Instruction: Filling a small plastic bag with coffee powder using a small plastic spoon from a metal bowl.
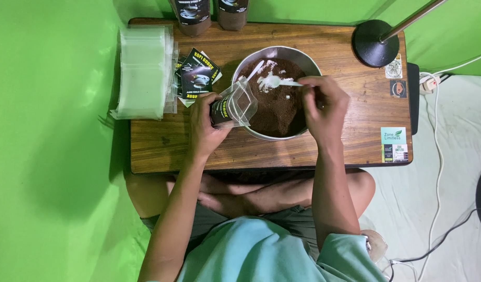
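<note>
A metal bowl [314, 67] full of dark brown powder [277, 107] stands on a small wooden table [162, 143]. My left hand [206, 125] grips a clear plastic pouch [236, 104] with a dark label, its mouth held open and tilted over the bowl's left rim. My right hand [324, 104] reaches over the bowl's right side and holds a white plastic spoon [276, 81] by the handle, the spoon's scoop lying on the powder. Another white spoon [255, 69] rests against the inside of the bowl.
A stack of clear empty pouches [144, 70] lies at the table's left end, with dark label cards [197, 74] beside it. Two filled dark pouches [193, 15] stand at the far edge. A black lamp base [375, 47] sits at the far right corner. Green cloth surrounds the table.
</note>
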